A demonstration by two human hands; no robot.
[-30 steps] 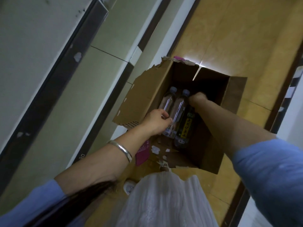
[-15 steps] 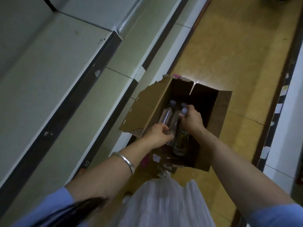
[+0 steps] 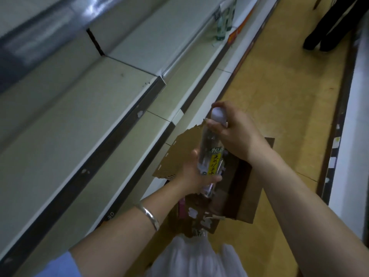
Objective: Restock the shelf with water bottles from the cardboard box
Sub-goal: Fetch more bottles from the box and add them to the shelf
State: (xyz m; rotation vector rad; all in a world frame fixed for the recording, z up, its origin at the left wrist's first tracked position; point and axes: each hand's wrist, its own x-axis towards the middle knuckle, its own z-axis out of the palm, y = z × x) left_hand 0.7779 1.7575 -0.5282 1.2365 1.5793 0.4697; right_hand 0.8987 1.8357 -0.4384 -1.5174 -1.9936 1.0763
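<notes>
- Both hands were up above the cardboard box [image 3: 244, 198], which sat open on the yellow-brown floor [image 3: 279, 92] beside the base of the shelf [image 3: 65, 120].
- The right hand [image 3: 235, 130] gripped the neck end of the water bottle [image 3: 210, 154], fingers curled round it just below the white cap [image 3: 218, 114].
- The left hand [image 3: 196, 172] cupped the bottle's lower half from beneath, fingers wrapped round the body near the yellow label [image 3: 214, 163].
- The bottle was clear and tilted, cap end pointing away from the person, bottom end toward them. It hung in the air over the box's left side, touching neither box nor shelf.
- A second bottle may have been pressed alongside the first; blur made it impossible to tell.
- The box's left flap [image 3: 179, 154] stood up with a torn, ragged edge. The inside of the box was dark and mostly hidden behind the hands.
- A silver bangle [image 3: 148, 215] sat on the left wrist.
- The near shelf boards were pale, with dark front strips.
- Far along the shelf stood a few green-tinted bottles [image 3: 224, 19], well apart from the hands.
- Another person's dark trouser legs [image 3: 331, 27] showed at the top right of the aisle.
- A white garment [image 3: 195, 258] filled the bottom edge of the view.
</notes>
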